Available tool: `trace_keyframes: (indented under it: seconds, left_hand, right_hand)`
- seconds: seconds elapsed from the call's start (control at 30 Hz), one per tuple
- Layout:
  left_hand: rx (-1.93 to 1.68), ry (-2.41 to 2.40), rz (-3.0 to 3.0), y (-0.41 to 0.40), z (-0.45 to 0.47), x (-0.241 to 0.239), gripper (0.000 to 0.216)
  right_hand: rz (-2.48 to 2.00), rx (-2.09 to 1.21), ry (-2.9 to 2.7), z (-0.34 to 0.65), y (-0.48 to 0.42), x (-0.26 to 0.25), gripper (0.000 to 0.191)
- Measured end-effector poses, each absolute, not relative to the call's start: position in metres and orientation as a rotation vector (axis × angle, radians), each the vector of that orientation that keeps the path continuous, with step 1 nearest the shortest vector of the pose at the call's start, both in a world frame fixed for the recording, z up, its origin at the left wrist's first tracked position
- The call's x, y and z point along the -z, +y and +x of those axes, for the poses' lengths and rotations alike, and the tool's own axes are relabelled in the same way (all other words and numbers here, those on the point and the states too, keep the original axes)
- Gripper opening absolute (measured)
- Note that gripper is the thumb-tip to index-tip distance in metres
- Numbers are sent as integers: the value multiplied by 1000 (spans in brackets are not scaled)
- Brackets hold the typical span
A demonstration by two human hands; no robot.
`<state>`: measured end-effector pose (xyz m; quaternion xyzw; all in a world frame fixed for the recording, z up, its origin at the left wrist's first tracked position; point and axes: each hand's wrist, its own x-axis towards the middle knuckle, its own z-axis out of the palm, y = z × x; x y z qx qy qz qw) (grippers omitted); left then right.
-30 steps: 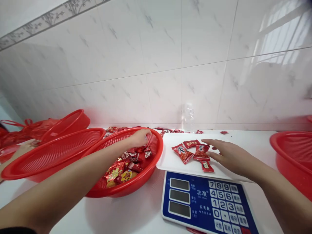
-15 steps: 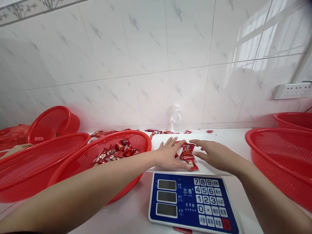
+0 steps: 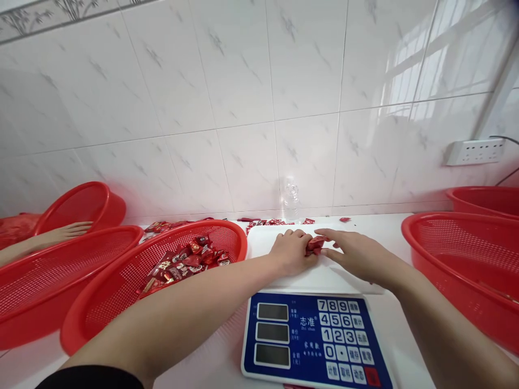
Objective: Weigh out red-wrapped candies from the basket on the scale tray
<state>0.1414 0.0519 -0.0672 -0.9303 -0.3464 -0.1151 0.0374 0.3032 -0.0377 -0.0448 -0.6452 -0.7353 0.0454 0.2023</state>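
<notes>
On the scale's white weighing plate (image 3: 336, 281), my left hand (image 3: 292, 253) is curled closed around small red snack packets (image 3: 315, 244). My palm and fingers hide part of them. From the other side, my right hand (image 3: 352, 253) has its thumb and fingertips on the same packets, pinching their right end. Below my hands is the scale's blue panel (image 3: 302, 340) with number keys and three dark displays. A red oval basket (image 3: 239, 237) with several packets (image 3: 194, 258) in it stands left of the plate, partly behind my left forearm.
More red baskets stand at the left (image 3: 133, 235) and right (image 3: 409, 229). Another person's hand (image 3: 75, 231) reaches in at far left. Loose packets (image 3: 271, 222) and a clear plastic bottle (image 3: 291, 197) lie along the tiled wall. A power strip (image 3: 475, 152) is at right.
My left hand has gone from spread over the packets to closed around them, and they are bunched between my hands. Another person's hand has appeared at far left. The view has shifted slightly.
</notes>
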Motion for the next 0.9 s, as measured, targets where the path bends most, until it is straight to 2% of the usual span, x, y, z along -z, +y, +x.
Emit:
trace_keyframes:
  seconds: [0.33,0.43,0.53,0.63,0.73,0.9]
  left_hand:
    - [442,-1128,-3024,68,132,54,14]
    - [694,-1244,-3188,67,126,47,15]
    - [975,-1561,-3272,63,116,35,14]
    - [1114,-1734,-3348,55,100,21,17]
    - [1360,-1681,-3427,48,76,12,19]
    - [1836,-1888,-3000,48,4,-7,12]
  right_hand:
    - [-1776,-169,-2043,302,-35,48,46]
    - [-1812,-150,-2013,301,-31,54,58]
    - [-1845,-136,-2006,301,-27,58,64]
    - [-1836,-140,-2035,301,-28,60,59]
    - [-1843,-122,-2043,301,-29,62,54]
    - [-1826,-70,-2026,303,-26,73,50]
